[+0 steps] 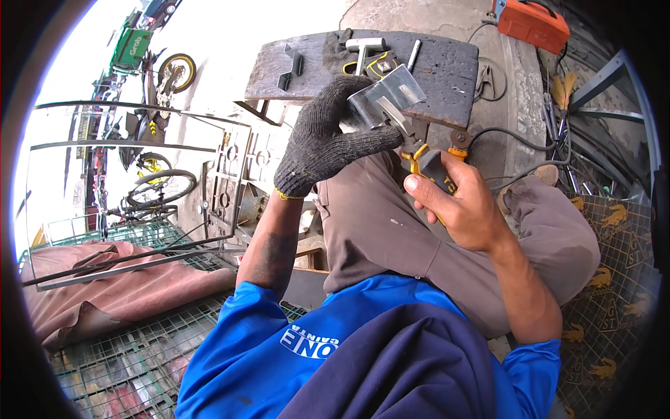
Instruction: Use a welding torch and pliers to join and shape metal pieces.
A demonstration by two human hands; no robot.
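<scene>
My left hand (321,143), in a dark grey knit glove, grips a bent piece of shiny sheet metal (403,86) between thumb and fingers above my lap. My bare right hand (464,206) is wrapped round the yellow-and-black handles of a pair of tin snips (431,166). The blades reach up to the near edge of the sheet metal, close to my left thumb. Whether they bite into it I cannot tell. Beyond my hands, a dark wooden bench (450,77) bears a hammer (366,45), a tape measure (382,65) and a bent metal bracket (290,66).
An angle grinder (458,144) with a black cord is just right of the snips. An orange machine (534,26) stands at the far right. A metal frame (234,178) and a draped reddish cloth (125,283) are to my left, with bicycles (162,187) beyond.
</scene>
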